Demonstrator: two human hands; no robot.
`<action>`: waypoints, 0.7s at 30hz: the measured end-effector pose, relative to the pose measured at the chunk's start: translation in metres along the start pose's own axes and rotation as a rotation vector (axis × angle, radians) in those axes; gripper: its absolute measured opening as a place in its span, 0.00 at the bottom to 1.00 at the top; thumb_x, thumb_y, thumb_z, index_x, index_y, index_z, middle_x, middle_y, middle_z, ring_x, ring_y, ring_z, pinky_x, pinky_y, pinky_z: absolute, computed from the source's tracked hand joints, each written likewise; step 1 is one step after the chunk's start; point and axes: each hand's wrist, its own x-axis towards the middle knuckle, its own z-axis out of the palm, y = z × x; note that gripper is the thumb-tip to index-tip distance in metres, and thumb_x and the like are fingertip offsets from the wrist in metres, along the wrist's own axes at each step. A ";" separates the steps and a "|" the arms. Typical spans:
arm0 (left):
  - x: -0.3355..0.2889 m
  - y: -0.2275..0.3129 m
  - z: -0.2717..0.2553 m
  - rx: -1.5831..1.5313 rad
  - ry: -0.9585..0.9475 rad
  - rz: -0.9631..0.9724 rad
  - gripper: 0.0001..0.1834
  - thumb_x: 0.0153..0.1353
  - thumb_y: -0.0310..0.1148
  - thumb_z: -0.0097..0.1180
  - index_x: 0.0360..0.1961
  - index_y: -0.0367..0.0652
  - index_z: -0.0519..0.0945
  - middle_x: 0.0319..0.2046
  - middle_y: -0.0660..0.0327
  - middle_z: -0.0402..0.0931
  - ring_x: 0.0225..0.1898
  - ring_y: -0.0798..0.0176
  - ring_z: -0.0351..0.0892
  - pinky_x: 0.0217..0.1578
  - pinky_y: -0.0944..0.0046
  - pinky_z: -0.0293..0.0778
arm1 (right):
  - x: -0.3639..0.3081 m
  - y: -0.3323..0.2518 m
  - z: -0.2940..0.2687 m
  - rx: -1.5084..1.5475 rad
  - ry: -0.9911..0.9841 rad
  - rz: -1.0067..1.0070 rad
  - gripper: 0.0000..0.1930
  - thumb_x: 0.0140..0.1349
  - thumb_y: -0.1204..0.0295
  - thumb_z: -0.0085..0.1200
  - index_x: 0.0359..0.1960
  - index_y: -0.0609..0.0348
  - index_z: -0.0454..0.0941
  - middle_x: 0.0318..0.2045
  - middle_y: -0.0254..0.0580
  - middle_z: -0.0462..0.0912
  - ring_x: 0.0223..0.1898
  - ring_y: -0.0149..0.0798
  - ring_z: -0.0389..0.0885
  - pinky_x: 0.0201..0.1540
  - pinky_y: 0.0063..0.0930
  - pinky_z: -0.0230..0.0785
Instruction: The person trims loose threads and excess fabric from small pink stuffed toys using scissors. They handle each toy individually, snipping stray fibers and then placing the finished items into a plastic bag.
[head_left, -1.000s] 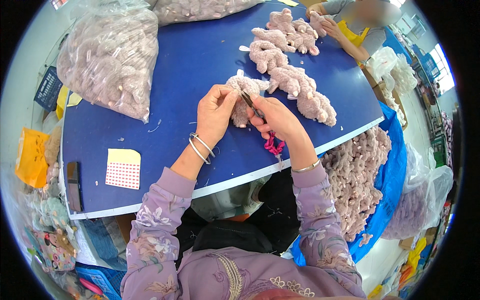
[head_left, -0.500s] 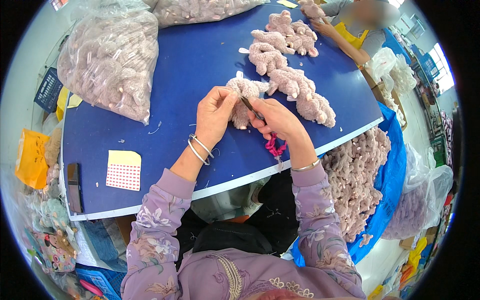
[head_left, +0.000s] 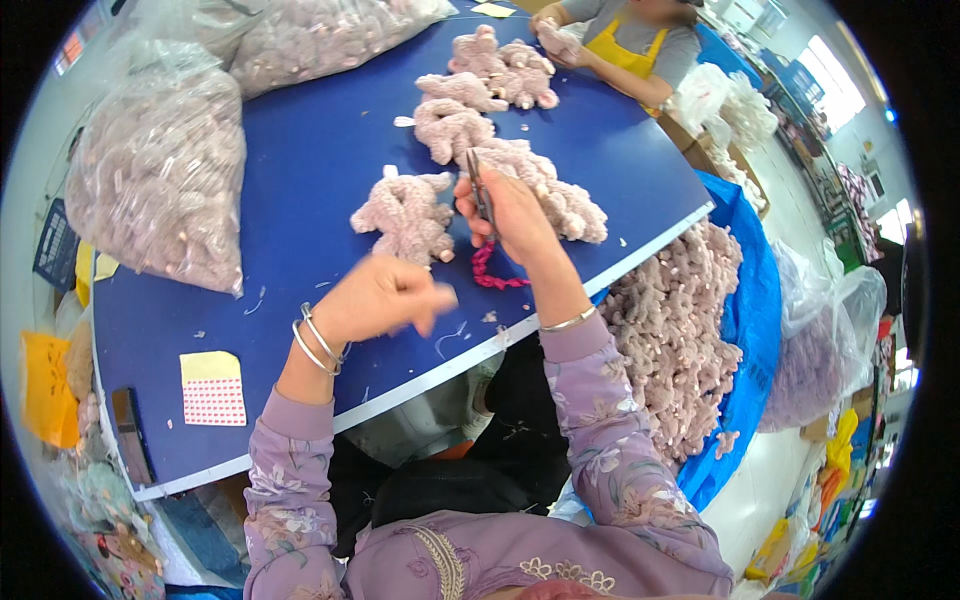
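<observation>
A pair of small dark scissors [head_left: 481, 197], blades pointing away from me, is gripped in my right hand [head_left: 515, 212]. Pink cord [head_left: 488, 275] dangles below them onto the table. My left hand [head_left: 380, 303] hovers empty-looking over the blue table near its front edge, its fingers smeared by motion. Just beyond it lies a fluffy pinkish-grey plush toy [head_left: 405, 215] with a white tag sticking up, touched by neither hand. Behind my right hand other plush toys [head_left: 545, 185] of the same kind lie in a row running to the back.
Clear bags of plush toys [head_left: 160, 180] stand at the left and back. A sticker sheet [head_left: 212, 390] and a dark flat object [head_left: 132, 435] lie at front left. A blue sack [head_left: 750, 290] full of plush sits right. Across the table a person in a yellow apron [head_left: 625, 45] handles a toy.
My left hand has let go of the plush toy and pulled back toward me. My right hand, still holding the scissors, has moved away from the toy. The whole view has shifted.
</observation>
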 end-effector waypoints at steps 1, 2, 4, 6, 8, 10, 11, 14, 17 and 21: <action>0.009 -0.016 0.000 0.031 0.294 0.105 0.15 0.61 0.35 0.59 0.20 0.38 0.80 0.18 0.68 0.77 0.17 0.77 0.69 0.19 0.74 0.64 | 0.001 0.000 0.004 -0.089 0.045 -0.044 0.22 0.72 0.54 0.35 0.38 0.60 0.75 0.24 0.34 0.73 0.16 0.24 0.62 0.18 0.23 0.63; 0.016 -0.031 -0.001 0.059 0.590 0.210 0.15 0.61 0.35 0.60 0.20 0.37 0.80 0.18 0.68 0.77 0.17 0.77 0.68 0.18 0.73 0.62 | 0.002 -0.001 0.008 -0.179 0.090 -0.088 0.22 0.72 0.54 0.37 0.38 0.60 0.75 0.25 0.34 0.74 0.16 0.23 0.62 0.18 0.22 0.63; 0.022 -0.030 0.000 0.260 0.763 0.319 0.16 0.54 0.37 0.66 0.38 0.37 0.79 0.38 0.57 0.77 0.35 0.63 0.75 0.35 0.64 0.71 | 0.007 0.006 0.010 -0.693 0.283 -0.299 0.24 0.65 0.53 0.48 0.42 0.69 0.75 0.32 0.48 0.80 0.28 0.39 0.77 0.34 0.35 0.73; 0.029 -0.025 0.012 0.683 0.909 0.423 0.27 0.49 0.38 0.68 0.49 0.38 0.75 0.51 0.51 0.73 0.48 0.54 0.73 0.48 0.57 0.72 | 0.002 0.012 0.017 -0.752 0.302 -0.278 0.24 0.59 0.55 0.56 0.41 0.69 0.76 0.34 0.59 0.81 0.39 0.53 0.82 0.43 0.41 0.72; 0.034 -0.040 0.019 0.719 0.788 0.274 0.40 0.44 0.36 0.69 0.60 0.37 0.67 0.60 0.45 0.63 0.62 0.43 0.61 0.62 0.52 0.60 | 0.005 0.020 0.023 -0.792 0.217 -0.347 0.20 0.56 0.62 0.57 0.41 0.70 0.76 0.33 0.63 0.81 0.37 0.58 0.82 0.41 0.45 0.73; 0.046 -0.041 0.024 0.767 0.802 0.350 0.41 0.44 0.35 0.69 0.61 0.36 0.66 0.59 0.44 0.64 0.63 0.42 0.61 0.64 0.52 0.60 | 0.002 0.017 0.028 -0.740 0.123 -0.300 0.15 0.57 0.68 0.52 0.38 0.72 0.76 0.34 0.63 0.81 0.36 0.54 0.82 0.40 0.43 0.73; 0.046 -0.034 0.026 0.830 0.781 0.344 0.43 0.42 0.32 0.68 0.61 0.34 0.63 0.60 0.44 0.63 0.61 0.42 0.63 0.63 0.52 0.59 | -0.004 0.015 0.032 -0.589 0.081 -0.290 0.15 0.56 0.70 0.50 0.38 0.71 0.76 0.34 0.64 0.81 0.36 0.55 0.82 0.39 0.44 0.73; 0.046 -0.018 0.014 0.673 0.581 0.200 0.29 0.47 0.26 0.61 0.53 0.34 0.72 0.49 0.47 0.74 0.52 0.45 0.73 0.58 0.55 0.66 | 0.004 0.027 0.042 -0.706 -0.013 -0.435 0.16 0.55 0.67 0.50 0.37 0.70 0.77 0.35 0.63 0.81 0.37 0.54 0.82 0.42 0.43 0.73; 0.036 -0.062 -0.003 0.368 0.990 0.326 0.17 0.61 0.34 0.58 0.48 0.35 0.75 0.43 0.53 0.77 0.44 0.56 0.78 0.47 0.59 0.73 | -0.008 -0.004 0.046 -0.335 -0.191 -0.527 0.12 0.60 0.67 0.54 0.34 0.67 0.77 0.28 0.48 0.81 0.33 0.37 0.80 0.38 0.35 0.72; 0.035 -0.076 -0.020 -0.605 0.803 0.363 0.22 0.69 0.41 0.50 0.58 0.39 0.69 0.48 0.61 0.75 0.47 0.64 0.76 0.45 0.62 0.72 | -0.009 -0.010 0.041 -0.242 0.151 -0.576 0.14 0.59 0.65 0.56 0.36 0.68 0.77 0.30 0.48 0.81 0.33 0.37 0.80 0.39 0.31 0.73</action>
